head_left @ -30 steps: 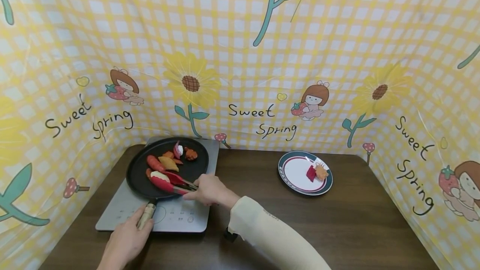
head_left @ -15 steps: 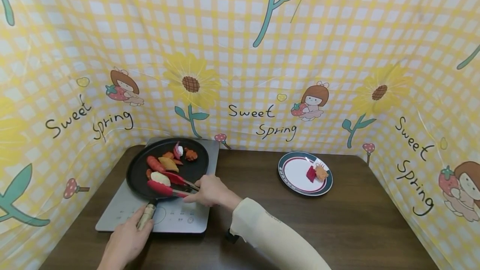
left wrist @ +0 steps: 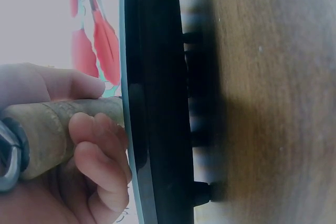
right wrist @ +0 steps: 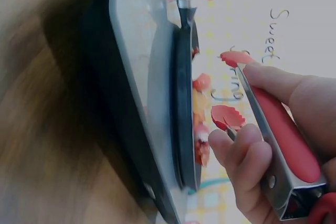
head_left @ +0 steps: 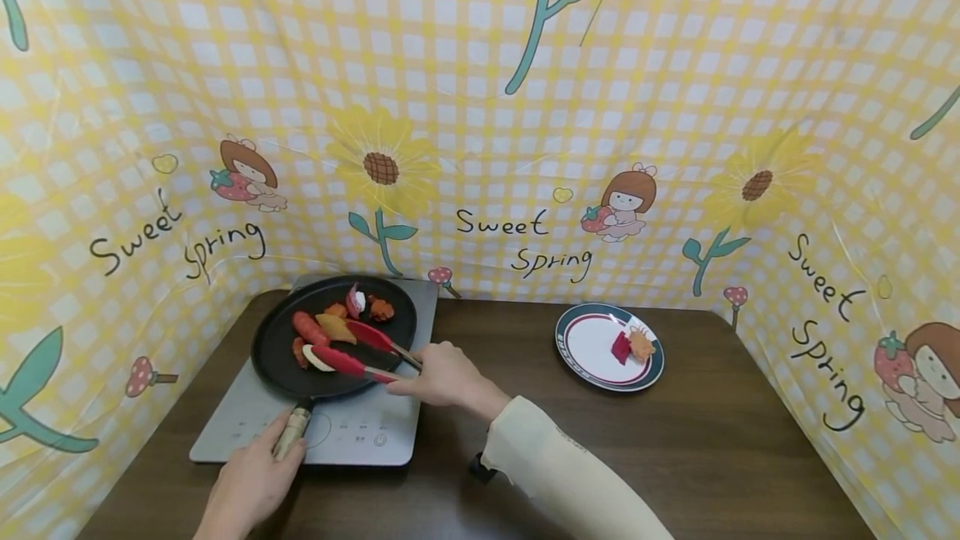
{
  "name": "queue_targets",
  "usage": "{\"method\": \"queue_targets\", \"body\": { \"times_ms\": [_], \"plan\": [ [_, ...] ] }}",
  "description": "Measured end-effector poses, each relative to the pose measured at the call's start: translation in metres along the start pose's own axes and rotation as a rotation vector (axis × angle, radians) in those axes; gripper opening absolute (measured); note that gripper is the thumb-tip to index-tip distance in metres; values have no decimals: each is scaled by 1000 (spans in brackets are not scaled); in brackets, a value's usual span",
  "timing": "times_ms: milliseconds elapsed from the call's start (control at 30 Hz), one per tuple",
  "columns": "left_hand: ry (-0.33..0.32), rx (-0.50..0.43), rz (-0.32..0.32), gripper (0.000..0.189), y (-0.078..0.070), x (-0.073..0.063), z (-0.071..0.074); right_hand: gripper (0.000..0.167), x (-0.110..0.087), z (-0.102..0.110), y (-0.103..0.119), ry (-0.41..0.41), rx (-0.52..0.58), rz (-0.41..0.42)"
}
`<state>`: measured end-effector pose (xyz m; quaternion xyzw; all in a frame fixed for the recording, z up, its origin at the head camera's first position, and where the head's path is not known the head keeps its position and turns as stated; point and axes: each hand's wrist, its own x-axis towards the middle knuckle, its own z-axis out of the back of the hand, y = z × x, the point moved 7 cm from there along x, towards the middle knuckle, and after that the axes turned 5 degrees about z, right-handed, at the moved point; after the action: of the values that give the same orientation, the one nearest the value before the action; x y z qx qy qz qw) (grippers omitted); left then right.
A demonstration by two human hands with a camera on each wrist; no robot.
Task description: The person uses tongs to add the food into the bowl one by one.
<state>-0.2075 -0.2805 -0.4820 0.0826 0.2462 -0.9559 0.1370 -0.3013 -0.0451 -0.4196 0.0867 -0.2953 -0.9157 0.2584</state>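
My left hand point(head_left: 255, 465) grips the pale handle point(head_left: 291, 433) of the black frying pan point(head_left: 273, 369); in the left wrist view the fingers point(left wrist: 100, 156) curl round it. My right hand point(head_left: 448, 377) holds red-tipped tongs point(head_left: 341, 362) over the pan's right side, and their two tips stand apart. No food shows between the tips in the right wrist view. A pale oval piece point(head_left: 318, 358) lies in the pan, partly behind the nearer tip. Beside it are a red sausage point(head_left: 308, 326), a yellow folded piece point(head_left: 337, 328), a red-and-white piece point(head_left: 356, 302) and a brown fried piece point(head_left: 381, 309).
The pan stands on a silver induction cooker point(head_left: 225, 432) on a dark wooden table point(head_left: 600, 457). To the right is a white plate point(head_left: 588, 348) with a green rim, bearing a dark red piece and a fried piece. A checked cloth point(head_left: 480, 148) encloses the back and sides.
The tongs have moved right and a little back, away from round the pale oval piece, which stays in the pan. Their tips have spread. My left hand keeps its place on the handle.
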Motion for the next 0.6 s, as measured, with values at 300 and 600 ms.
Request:
{"method": "queue_targets", "body": {
  "times_ms": [300,600],
  "plan": [
    [-9,1,8,70,-2,0,-1,67,-17,27,-38,-37,-49,-28],
    [5,2,23,71,-2,-1,0,60,-47,56,-79,-103,47,-115]
  ]
}}
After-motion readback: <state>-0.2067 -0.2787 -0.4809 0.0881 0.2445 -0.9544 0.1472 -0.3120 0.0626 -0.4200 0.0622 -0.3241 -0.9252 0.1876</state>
